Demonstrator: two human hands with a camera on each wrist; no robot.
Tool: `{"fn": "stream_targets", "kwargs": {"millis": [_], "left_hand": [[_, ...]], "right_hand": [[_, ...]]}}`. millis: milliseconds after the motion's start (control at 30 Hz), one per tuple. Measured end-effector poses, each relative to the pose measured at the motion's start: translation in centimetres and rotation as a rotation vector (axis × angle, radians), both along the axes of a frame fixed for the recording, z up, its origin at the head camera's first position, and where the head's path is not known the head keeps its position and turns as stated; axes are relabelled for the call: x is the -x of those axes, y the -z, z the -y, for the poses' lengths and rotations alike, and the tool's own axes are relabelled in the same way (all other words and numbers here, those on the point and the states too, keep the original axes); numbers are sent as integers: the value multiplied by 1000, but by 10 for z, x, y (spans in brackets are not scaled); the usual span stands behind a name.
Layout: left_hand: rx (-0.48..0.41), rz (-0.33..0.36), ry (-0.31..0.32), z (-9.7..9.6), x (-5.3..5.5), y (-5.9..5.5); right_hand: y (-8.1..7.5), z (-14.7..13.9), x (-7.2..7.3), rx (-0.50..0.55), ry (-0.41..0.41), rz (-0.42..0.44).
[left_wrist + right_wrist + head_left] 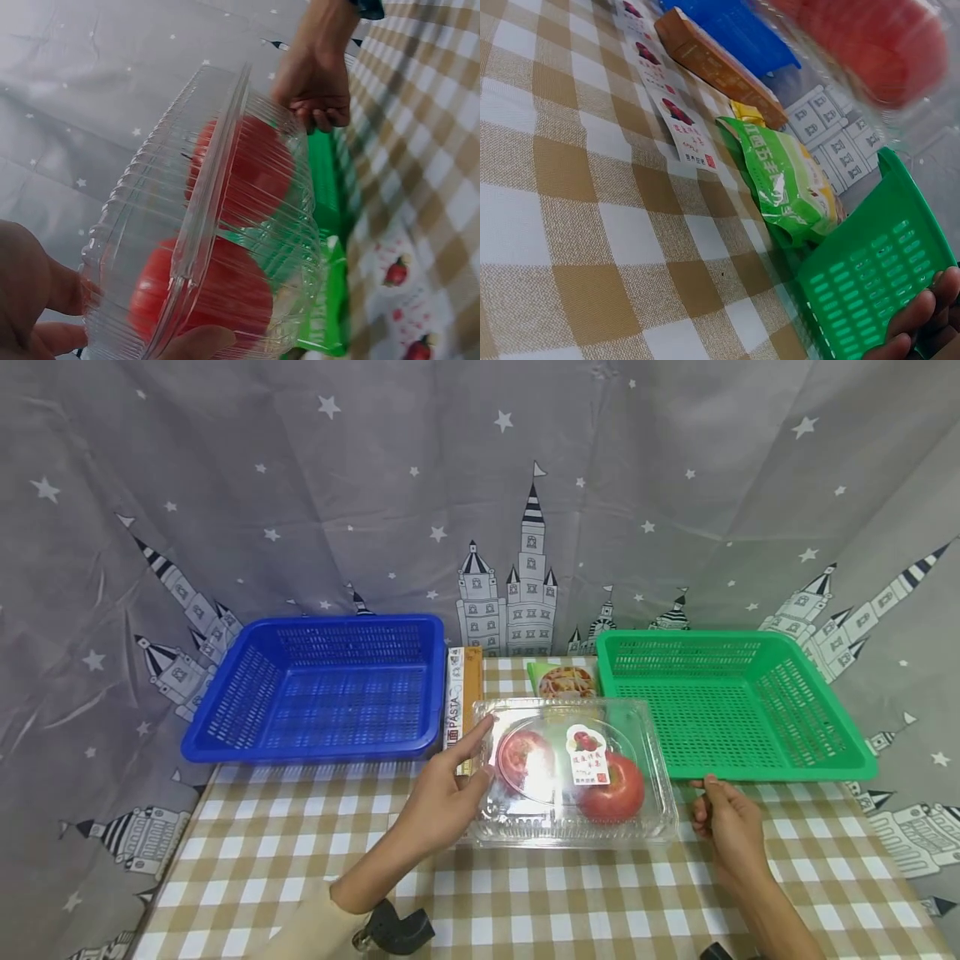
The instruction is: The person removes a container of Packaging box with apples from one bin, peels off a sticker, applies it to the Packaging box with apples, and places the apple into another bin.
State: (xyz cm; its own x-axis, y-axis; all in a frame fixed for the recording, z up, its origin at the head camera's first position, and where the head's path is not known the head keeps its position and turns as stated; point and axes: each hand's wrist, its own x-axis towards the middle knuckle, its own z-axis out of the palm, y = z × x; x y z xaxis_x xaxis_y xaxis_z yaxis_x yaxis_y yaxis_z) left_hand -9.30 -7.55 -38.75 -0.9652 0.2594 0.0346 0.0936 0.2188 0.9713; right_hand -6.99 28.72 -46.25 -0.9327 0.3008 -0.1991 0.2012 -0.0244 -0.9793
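A clear plastic clamshell box [573,822] with two red tomatoes [611,789] inside is held up by my left hand [442,797], thumb and fingers gripping its left end. On its lid is a white label [590,756] with red fruit printed on it. In the left wrist view the lid is down, and ribbed walls surround the tomatoes [251,169]. My right hand [731,827] is beside the box's right end, close to the front rim of the green basket [772,772]. Its fingers [915,311] are loosely curled and hold nothing.
A blue basket [315,752] stands back left. Between the baskets are a pasta box [471,681] and a green food bag [780,180]. A strip of fruit labels [682,124] lies on the checked tablecloth [300,835]. Behind hangs a grey curtain [405,485].
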Motion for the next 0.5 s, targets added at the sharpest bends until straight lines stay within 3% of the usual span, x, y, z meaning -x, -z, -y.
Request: {"fn": "stream_targets", "kwargs": {"millis": [333, 500], "left_hand": [[8, -3, 29, -23, 25, -20], [53, -39, 40, -44, 43, -28]], "right_hand": [[-1, 2, 3, -26, 58, 89], [-1, 0, 3, 1, 45, 68]]}}
